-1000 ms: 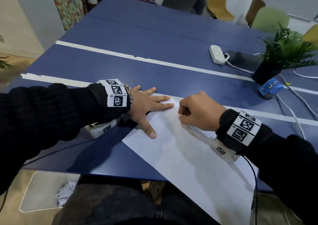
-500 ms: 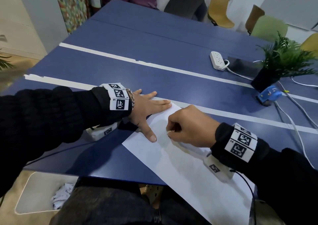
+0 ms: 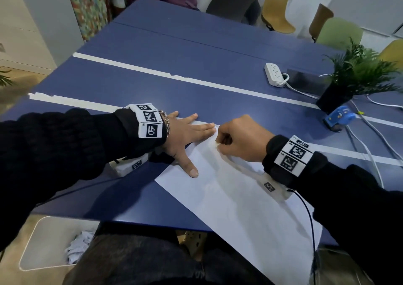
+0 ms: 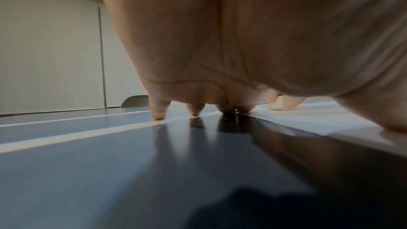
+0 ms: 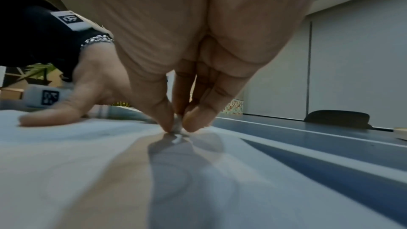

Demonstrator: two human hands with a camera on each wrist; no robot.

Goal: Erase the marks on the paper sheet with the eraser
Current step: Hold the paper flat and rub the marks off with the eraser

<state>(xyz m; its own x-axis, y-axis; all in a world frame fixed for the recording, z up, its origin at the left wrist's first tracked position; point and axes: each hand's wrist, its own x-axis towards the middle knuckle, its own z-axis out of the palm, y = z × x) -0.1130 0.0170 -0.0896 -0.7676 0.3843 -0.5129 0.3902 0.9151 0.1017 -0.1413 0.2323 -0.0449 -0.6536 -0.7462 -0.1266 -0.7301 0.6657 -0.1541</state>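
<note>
right hand (image 3: 242, 138) fingers pinch small eraser (image 5: 177, 124), tip on paper (image 3: 229, 197) near far corner. left hand (image 3: 187, 136) flat, fingers straight, pinning edge to worktop (image 3: 152, 84). risk: hard rubbing creases or tears corner.

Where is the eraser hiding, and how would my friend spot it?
Find the blue table, then the white paper sheet lying on it. At the sheet's far corner, the right hand pinches the small whitish eraser against the paper; the left hand lies flat and holds nothing.
</note>
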